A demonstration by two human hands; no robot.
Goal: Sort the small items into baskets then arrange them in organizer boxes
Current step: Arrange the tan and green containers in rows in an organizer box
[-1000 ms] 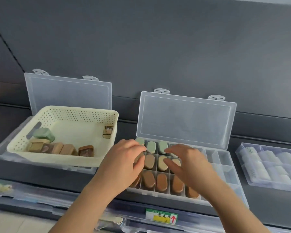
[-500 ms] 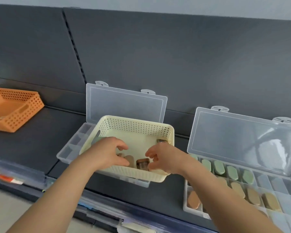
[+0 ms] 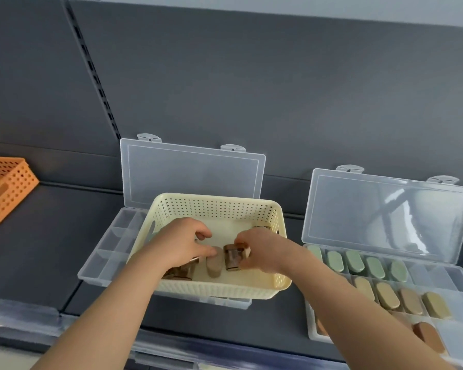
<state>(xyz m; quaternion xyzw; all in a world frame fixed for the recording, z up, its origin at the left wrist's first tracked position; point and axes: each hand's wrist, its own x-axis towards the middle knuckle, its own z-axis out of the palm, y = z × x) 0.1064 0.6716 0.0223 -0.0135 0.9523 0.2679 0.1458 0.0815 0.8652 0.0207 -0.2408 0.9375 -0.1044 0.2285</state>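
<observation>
A cream perforated basket point(image 3: 217, 206) sits on top of an open clear organizer box point(image 3: 112, 247). Both hands are inside the basket. My left hand point(image 3: 182, 244) has its fingers curled over small brown items point(image 3: 185, 271), its fingertips touching a tan oval piece point(image 3: 213, 265). My right hand point(image 3: 259, 249) pinches a dark brown block point(image 3: 233, 256). To the right, a second open organizer box point(image 3: 455, 279) holds rows of green, tan and brown oval pieces point(image 3: 374, 268) in its compartments.
An orange perforated basket point(image 3: 6, 188) stands at the far left of the dark shelf. Both organizer lids lean open against the grey back panel. The shelf's front edge runs along the bottom of the view.
The view swung left from the right organizer to the cream basket. Both hands left the oval pieces and reached into the basket, where the right hand took hold of a brown block.
</observation>
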